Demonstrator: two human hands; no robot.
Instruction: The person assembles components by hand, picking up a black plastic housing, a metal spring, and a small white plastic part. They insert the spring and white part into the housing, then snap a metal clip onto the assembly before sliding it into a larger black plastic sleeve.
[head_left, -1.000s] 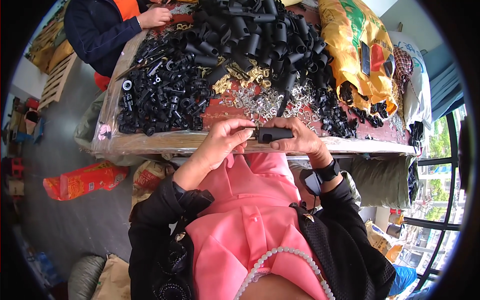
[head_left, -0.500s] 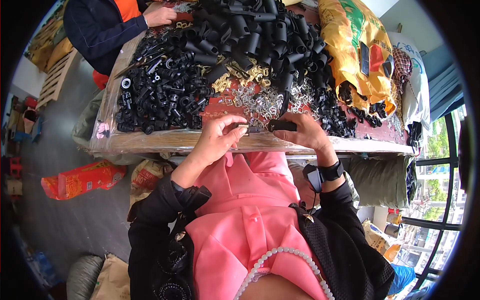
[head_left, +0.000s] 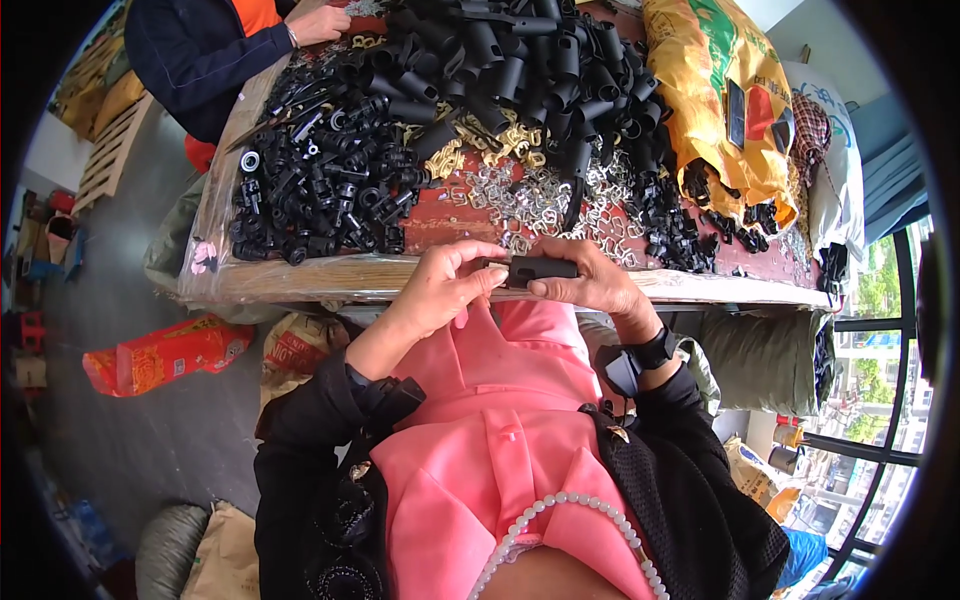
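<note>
My right hand (head_left: 600, 285) grips a short black tube (head_left: 545, 268) at the table's front edge, thumb below and fingers above. Against the tube's left end, my left hand (head_left: 447, 285) pinches a small part, mostly hidden by the fingertips. Just beyond my hands lie many small silver metal clips (head_left: 505, 200) and, behind them, gold-coloured ones (head_left: 515, 143). A big heap of similar black tubes (head_left: 485, 45) covers the far middle of the table. Small black fittings (head_left: 330, 190) are piled at the left.
The table (head_left: 450, 222) is red with a plastic-wrapped wooden edge. A yellow sack (head_left: 700, 110) with a phone (head_left: 736, 112) on it stands at the right, spilling black pieces. At the far left, a person's hand (head_left: 320, 25) rests by the table. A red bag (head_left: 165, 357) lies on the floor.
My hands have come together: the black tube moved left and now meets the small part in my left hand. Earlier there was a gap between them.
</note>
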